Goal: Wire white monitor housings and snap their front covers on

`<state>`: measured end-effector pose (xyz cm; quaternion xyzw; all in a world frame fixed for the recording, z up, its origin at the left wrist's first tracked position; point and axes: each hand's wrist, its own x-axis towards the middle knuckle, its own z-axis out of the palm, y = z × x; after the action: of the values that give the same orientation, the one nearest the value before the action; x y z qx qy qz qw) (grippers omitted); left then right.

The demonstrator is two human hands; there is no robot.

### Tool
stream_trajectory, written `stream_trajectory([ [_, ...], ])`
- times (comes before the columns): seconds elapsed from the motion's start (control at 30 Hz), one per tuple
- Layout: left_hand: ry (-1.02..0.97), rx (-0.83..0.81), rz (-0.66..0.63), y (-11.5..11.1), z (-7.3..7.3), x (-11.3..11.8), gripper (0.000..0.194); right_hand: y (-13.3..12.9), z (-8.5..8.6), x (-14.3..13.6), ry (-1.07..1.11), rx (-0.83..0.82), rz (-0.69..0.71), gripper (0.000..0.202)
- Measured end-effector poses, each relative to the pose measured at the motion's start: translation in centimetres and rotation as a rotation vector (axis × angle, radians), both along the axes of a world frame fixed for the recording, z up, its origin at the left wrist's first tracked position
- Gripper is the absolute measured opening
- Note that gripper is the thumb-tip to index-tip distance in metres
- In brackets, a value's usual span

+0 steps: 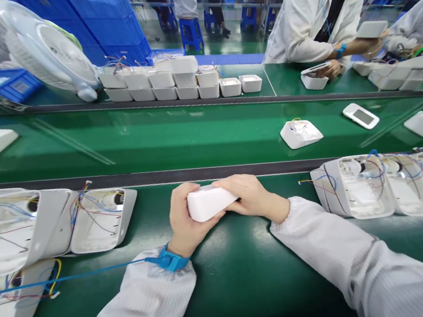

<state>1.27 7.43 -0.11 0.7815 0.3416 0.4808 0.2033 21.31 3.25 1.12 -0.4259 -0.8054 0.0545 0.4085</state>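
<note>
Both hands grip one white plastic housing (210, 204) above the green bench, near the belt's edge. My left hand (186, 217) wraps its left end, with a blue wrist strap (170, 259) and cord below. My right hand (250, 195) is closed around the right end, thumb on top and fingers beneath. The housing's far side is hidden from me. To the left stand open white shells (101, 216) with motors and coloured wires inside. More such shells (367, 186) are lined up at the right.
Across the bench runs a green conveyor (177, 137) carrying a white shell (301, 133) and a white unit with a dark screen (362, 116). Stacked shells (164, 86) and a fan (44, 50) stand beyond it. A co-worker's hand (335, 68) holds a part at the far right.
</note>
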Motion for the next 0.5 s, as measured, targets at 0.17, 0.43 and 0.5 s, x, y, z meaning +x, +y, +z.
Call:
stream_trajectory([
  [0.17, -0.032, -0.171, -0.034, 0.6, -1.0, 0.3, 0.083, 0.6, -0.3, 0.9, -0.005, -0.013, -0.124, 0.052],
  [0.43, 0.203, -0.308, -0.163, 0.6, -0.7, 1.3, 0.061, 3.3, -2.0, 4.5, 0.449, -0.417, -0.63, 0.05],
  [0.5, 0.225, -0.296, -0.17, 0.6, -0.5, 1.3, 0.053, 3.8, -2.5, 4.8, 0.655, -0.456, -0.629, 0.054],
])
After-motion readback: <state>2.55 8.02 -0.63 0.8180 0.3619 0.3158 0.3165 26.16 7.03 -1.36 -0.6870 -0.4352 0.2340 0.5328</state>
